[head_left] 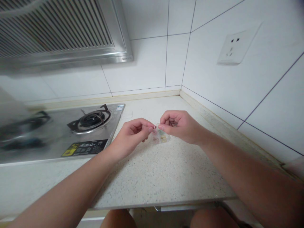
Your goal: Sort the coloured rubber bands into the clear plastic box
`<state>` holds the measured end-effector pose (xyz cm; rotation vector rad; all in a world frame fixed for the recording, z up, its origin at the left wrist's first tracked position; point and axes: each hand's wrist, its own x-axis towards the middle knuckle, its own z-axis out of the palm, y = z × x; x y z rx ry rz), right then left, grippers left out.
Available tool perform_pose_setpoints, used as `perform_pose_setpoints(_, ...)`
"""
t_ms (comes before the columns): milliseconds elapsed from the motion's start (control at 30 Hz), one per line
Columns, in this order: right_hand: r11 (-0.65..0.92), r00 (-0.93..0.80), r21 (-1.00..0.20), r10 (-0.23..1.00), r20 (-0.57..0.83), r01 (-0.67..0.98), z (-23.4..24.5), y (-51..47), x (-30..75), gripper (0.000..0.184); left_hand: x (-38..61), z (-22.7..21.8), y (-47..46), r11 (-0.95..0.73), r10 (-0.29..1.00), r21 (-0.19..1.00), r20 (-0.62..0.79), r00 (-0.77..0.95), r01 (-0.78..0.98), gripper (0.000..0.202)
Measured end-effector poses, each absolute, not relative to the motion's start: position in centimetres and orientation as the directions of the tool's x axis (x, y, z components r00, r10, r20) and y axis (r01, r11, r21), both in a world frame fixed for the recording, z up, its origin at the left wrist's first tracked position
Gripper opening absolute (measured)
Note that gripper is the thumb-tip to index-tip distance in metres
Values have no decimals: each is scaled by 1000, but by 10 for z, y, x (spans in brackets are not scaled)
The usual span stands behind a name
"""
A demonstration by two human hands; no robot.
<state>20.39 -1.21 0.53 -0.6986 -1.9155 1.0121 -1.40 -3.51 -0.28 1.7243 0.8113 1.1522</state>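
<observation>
My left hand (pixel 136 132) and my right hand (pixel 179 126) meet over the counter, each with thumb and forefinger pinched together. Between the fingertips shows a thin, pale, ring-like loop (pixel 155 126), gripped from both sides; its exact kind is too small to make out. Just below the fingers lies a small clear plastic case (pixel 158 141) on the speckled countertop (pixel 171 167). Pinkish and yellowish bits show through the clear plastic, too blurred to name. My fingers partly cover its far side.
To the left is a steel gas stove (pixel 95 139) with a black burner (pixel 93 117). A range hood (pixel 121 58) hangs above it. White tiled walls meet at the back corner, with a socket (pixel 234 47) on the right wall. A drawer handle (pixel 175 208) runs beneath the counter's front edge.
</observation>
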Motion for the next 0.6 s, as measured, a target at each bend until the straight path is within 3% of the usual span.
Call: perform_pose_setpoints(600,542,-517,-831,750,412,125,5,-15,202,16,-12,0,-37,-384,855,922,335,395,50,20)
